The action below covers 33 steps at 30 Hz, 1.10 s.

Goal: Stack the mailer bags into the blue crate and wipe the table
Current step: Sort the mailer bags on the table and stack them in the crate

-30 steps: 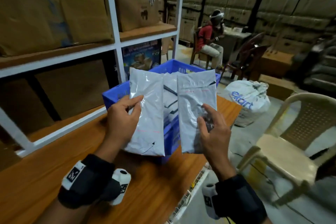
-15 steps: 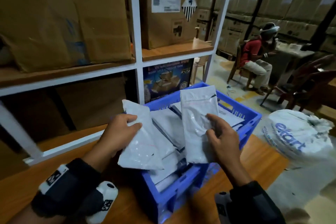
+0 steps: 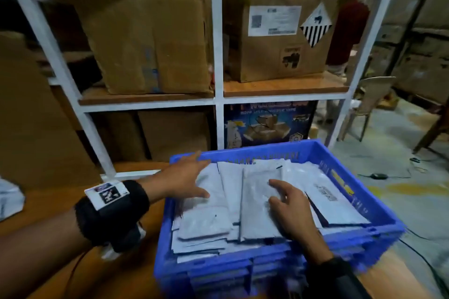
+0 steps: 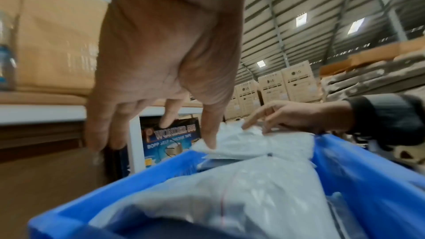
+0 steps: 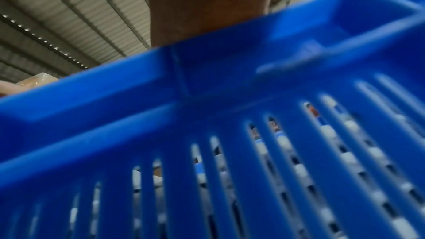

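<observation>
1. The blue crate (image 5: 207, 152) fills most of the blurred view: its slotted wall seen close, from low outside.
2. White bits show through the slots.
3. A wrist or forearm (image 5: 207, 6) rises behind the rim; fingers are hidden.
4. A corrugated roof (image 5: 57, 15) spans overhead.

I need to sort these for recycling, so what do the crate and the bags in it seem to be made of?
Blue crate: looks like rigid moulded plastic, with slotted walls and a smooth rim. Mailer bags: apparently thin grey-white plastic film, wrinkled and slightly glossy.
</observation>
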Tool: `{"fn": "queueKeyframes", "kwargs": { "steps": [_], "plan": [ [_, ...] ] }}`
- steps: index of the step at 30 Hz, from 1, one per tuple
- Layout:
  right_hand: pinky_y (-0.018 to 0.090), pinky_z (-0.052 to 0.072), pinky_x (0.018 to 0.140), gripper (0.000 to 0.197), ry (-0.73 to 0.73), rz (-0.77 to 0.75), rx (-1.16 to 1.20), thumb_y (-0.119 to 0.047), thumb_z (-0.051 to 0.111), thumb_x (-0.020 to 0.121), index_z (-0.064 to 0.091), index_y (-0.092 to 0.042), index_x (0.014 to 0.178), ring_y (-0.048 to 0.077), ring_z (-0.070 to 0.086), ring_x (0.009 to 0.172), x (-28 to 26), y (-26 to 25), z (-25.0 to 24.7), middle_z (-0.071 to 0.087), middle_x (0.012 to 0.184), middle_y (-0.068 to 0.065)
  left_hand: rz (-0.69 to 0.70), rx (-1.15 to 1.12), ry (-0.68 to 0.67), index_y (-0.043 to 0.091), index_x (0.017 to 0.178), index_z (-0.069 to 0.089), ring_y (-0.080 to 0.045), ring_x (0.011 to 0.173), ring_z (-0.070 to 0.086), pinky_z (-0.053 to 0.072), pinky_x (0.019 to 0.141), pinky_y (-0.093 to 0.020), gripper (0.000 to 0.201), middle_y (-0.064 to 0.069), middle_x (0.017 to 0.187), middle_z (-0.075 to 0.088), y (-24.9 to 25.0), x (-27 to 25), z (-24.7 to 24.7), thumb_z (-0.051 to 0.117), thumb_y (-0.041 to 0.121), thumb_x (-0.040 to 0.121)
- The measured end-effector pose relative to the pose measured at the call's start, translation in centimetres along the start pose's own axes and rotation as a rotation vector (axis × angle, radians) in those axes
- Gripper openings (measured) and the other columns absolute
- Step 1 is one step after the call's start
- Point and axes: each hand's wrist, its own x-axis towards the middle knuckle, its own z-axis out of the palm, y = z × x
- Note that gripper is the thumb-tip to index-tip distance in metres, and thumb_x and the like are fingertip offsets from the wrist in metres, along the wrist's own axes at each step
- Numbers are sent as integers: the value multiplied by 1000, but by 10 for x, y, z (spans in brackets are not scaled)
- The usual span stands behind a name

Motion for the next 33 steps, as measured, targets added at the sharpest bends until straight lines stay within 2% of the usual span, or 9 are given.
{"fn": "queueKeyframes", "kwargs": {
  "steps": [3, 7, 10, 12, 14, 18, 24, 29, 33],
  "plan": [
    [17, 39, 90, 45, -62, -4, 58, -3, 62, 82, 65, -15, 125, 12, 58, 109, 1, 2, -1, 65, 125, 3, -24, 37, -241, 22, 157, -2, -26, 151, 2, 13, 122, -39, 129, -14, 164, -4, 13, 11, 14, 70, 75, 64],
    [12, 37, 88, 46, -113, -64, 49, -5, 61, 83, 62, -17, 127, 12, 59, 111, -4, 1, -2, 64, 126, -2, -126, 182, -414, 22, 156, -9, -31, 151, 6, 17, 121, -43, 128, -17, 163, -10, 19, 18, 37, 80, 57, 71],
    [14, 39, 93, 47, -149, -81, 47, -7, 59, 84, 61, -20, 129, 10, 57, 115, -7, 1, -4, 63, 128, -5, -132, 241, -481, 25, 156, -7, -31, 150, 10, 20, 120, -42, 126, -12, 164, -9, 28, 20, 38, 81, 54, 70],
    [20, 45, 93, 47, -167, -89, 29, -9, 59, 83, 60, -22, 129, 12, 61, 104, -8, 0, -4, 64, 126, -5, -137, 238, -516, 25, 157, -2, -30, 150, 12, 20, 119, -40, 122, -9, 164, -5, 34, 18, 35, 79, 56, 72],
    [24, 47, 89, 47, -182, -110, -5, -11, 59, 83, 59, -23, 129, 13, 59, 88, -7, -2, -5, 67, 122, -1, -133, 182, -482, 24, 157, 11, -27, 148, 21, 21, 119, -38, 112, -7, 164, 8, 36, 14, 29, 74, 63, 73],
    [27, 42, 94, 47, -203, -134, -224, -22, 57, 89, 53, -20, 135, 20, 58, 114, -2, -12, -1, 62, 129, 1, -146, 93, -323, 19, 149, 30, -29, 136, 40, 34, 113, -42, 109, -10, 154, 34, 28, 7, 20, 67, 79, 65],
    [33, 48, 88, 43, -345, -115, -463, -31, 56, 87, 54, -14, 126, 30, 59, 108, 12, -38, 11, 62, 122, 12, -169, 163, -326, 17, 156, -2, -32, 149, 15, 22, 119, -44, 129, -15, 163, 1, 12, -4, 35, 68, 77, 66],
    [45, 43, 97, 58, -585, -118, -880, -49, 59, 90, 45, -20, 138, 40, 45, 123, 24, -59, 2, 35, 139, 14, -98, 114, -275, 14, 144, 34, -30, 129, 46, 40, 106, -40, 109, -13, 149, 39, 6, -4, 22, 70, 77, 64],
    [45, 40, 105, 76, -792, -253, -1047, -45, 73, 82, 38, -25, 147, 36, 41, 131, 47, -84, 1, 36, 148, 10, -1, 71, -232, 14, 129, 49, -26, 116, 55, 45, 95, -32, 89, -6, 133, 55, 6, -1, 5, 81, 64, 63]
  ]
}}
